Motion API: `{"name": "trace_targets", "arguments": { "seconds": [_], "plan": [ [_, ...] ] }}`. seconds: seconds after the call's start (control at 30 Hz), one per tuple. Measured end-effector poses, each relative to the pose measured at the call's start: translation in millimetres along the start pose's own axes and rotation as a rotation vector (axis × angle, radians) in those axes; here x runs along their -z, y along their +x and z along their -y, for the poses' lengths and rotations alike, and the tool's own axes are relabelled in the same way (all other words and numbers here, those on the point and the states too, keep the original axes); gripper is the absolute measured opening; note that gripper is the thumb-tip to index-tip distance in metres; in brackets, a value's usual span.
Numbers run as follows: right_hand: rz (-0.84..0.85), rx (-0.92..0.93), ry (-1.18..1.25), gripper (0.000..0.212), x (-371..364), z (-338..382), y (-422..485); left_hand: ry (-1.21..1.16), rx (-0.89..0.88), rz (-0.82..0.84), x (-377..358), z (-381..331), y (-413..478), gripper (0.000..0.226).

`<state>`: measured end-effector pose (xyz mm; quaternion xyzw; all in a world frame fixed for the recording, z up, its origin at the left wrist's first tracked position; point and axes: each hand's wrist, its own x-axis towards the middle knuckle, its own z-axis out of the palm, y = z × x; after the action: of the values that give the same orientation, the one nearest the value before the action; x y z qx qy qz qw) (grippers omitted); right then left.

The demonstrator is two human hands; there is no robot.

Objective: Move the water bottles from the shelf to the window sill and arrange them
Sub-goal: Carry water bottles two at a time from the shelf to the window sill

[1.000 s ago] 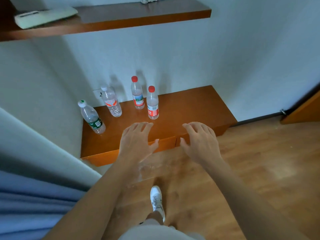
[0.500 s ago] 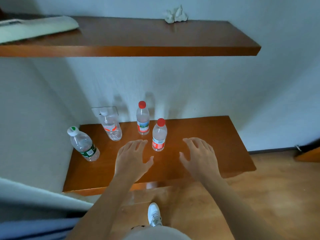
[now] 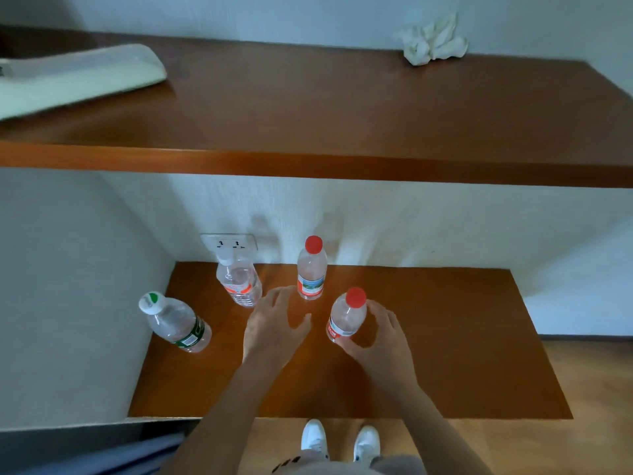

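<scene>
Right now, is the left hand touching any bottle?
Apart. The head view shows bare shelf between the open left hand and every bottle, including the nearest red-capped bottle.

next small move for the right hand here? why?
Probably close the right hand on the near red-capped bottle and lift it. The fingers already curl around its lower body, it stands upright on the low shelf, and the left hand is open, holding nothing, between the bottles.

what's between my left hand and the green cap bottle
Nothing: in the head view only bare lower shelf separates the left hand from the green-cap bottle.
</scene>
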<state>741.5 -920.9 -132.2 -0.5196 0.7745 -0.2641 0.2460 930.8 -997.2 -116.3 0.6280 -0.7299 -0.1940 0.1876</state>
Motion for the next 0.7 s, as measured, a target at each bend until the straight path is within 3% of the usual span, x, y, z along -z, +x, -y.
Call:
{"name": "trace_targets", "arguments": {
  "seconds": [0.17, 0.3, 0.43, 0.7],
  "plan": [
    [0.011, -0.082, 0.147, 0.103, -28.7, -1.1, 28.4, -0.16, 0.179, 0.013, -17.4, -3.6, 42.7, 0.089],
    [0.013, -0.094, 0.179, 0.096, -42.5, -2.8, 41.7, -0.258, 0.252, 0.045, -28.5, -7.2, 74.6, 0.104],
    [0.005, -0.096, 0.171, 0.077, -49.0, -6.7, 47.6, -0.306, 0.214, 0.07, -36.7, -10.1, 94.1, 0.105],
    [-0.029, -0.095, 0.166, 0.07, -23.6, -5.1, 62.5, -0.291, 0.149, 0.14, -43.4, -27.7, 109.1, 0.084]
  ]
}}
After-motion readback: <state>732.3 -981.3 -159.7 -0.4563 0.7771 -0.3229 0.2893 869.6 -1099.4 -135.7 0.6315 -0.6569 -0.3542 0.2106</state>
